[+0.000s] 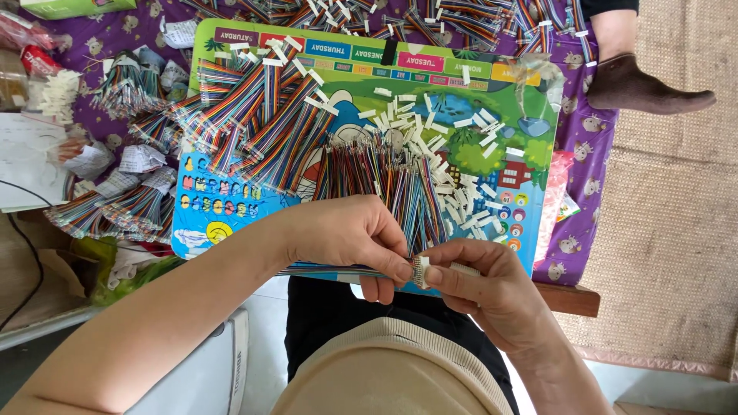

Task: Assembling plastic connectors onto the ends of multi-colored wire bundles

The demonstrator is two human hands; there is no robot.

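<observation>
The left hand [350,238] pinches a flat rainbow ribbon cable [338,270] between thumb and fingers, just above the person's lap. The right hand [480,284] closes on a small white connector [421,270] at the cable's end, the two hands almost touching. Beyond them lies a colourful picture board [461,138], strewn with loose coloured wires [377,173] and bundled ribbon cables [246,115]. Farther off, a purple patterned cloth [584,146] carries more bundles, and another person's dark-socked foot [642,86] rests beside it.
</observation>
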